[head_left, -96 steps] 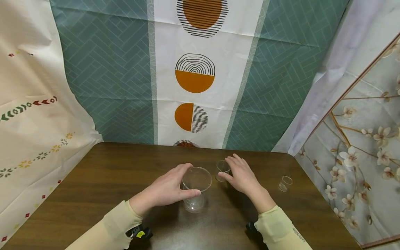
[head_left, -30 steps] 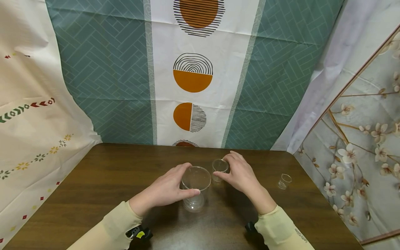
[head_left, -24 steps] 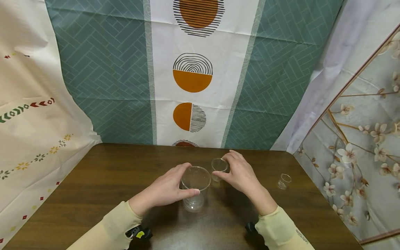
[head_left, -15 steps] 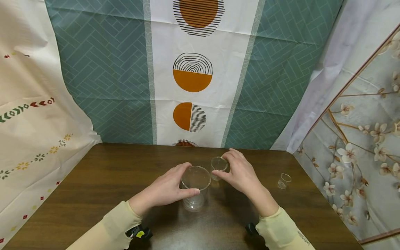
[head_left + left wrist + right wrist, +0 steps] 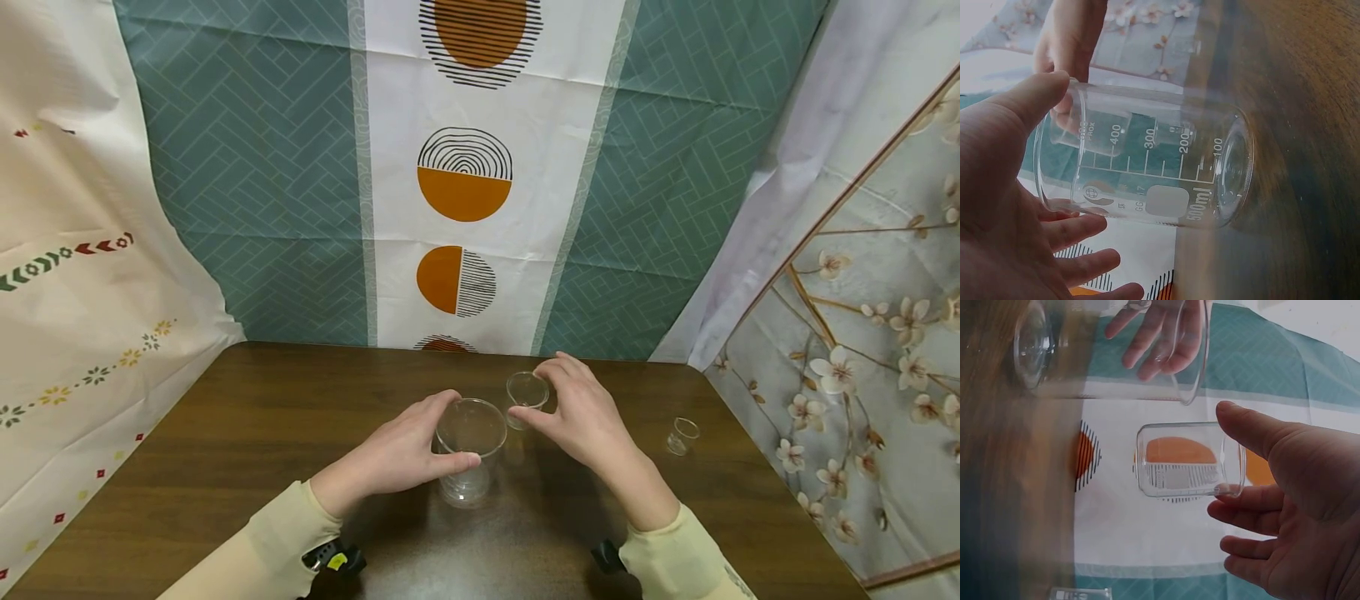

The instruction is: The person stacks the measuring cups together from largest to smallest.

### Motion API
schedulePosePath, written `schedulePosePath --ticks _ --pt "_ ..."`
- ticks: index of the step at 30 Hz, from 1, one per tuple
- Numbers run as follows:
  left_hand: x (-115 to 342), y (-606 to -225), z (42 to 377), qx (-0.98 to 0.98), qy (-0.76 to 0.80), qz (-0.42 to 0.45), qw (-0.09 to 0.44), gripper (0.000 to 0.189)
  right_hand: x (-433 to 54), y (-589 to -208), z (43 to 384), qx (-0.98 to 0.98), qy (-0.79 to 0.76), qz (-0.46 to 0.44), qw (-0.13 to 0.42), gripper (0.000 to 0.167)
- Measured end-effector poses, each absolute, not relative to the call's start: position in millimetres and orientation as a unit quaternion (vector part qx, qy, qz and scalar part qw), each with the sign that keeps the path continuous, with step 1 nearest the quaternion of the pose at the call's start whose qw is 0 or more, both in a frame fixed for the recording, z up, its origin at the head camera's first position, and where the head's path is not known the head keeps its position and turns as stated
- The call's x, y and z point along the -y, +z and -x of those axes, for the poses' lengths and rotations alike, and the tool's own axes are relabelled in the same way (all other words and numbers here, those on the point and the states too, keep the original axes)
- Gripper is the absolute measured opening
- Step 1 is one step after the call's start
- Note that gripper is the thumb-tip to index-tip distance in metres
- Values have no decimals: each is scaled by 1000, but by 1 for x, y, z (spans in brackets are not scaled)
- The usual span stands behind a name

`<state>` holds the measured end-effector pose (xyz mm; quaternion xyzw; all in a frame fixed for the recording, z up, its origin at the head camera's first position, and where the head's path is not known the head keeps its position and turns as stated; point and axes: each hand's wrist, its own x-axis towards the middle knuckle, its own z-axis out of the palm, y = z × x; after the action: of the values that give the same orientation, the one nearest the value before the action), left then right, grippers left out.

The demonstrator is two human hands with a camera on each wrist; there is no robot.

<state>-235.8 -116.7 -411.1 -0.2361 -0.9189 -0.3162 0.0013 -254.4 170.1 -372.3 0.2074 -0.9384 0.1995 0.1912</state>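
My left hand grips a large glass beaker near its rim, thumb on the near side and fingers on the far side. In the left wrist view the beaker is upright, its white scale and 500ml mark showing, its base at the table. Just to its right, my right hand pinches a smaller glass beaker by the rim between thumb and fingertips. That beaker is upright, raised off the table and looks empty. The large beaker looks empty too.
A very small glass beaker stands on the brown wooden table to the right. Another beaker shows at the bottom of the right wrist view. Patterned cloths hang behind the table and along both sides.
My right hand has taken hold of the smaller beaker by its rim, raised it and brought it slightly left. My left hand and the large beaker have stayed put.
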Motion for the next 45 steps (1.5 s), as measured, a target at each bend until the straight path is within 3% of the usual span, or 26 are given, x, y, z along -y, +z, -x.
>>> schedulePosePath --ticks 45 --pt "115 -410 236 919 -317 233 -1 96 -167 -351 233 918 220 -232 235 66"
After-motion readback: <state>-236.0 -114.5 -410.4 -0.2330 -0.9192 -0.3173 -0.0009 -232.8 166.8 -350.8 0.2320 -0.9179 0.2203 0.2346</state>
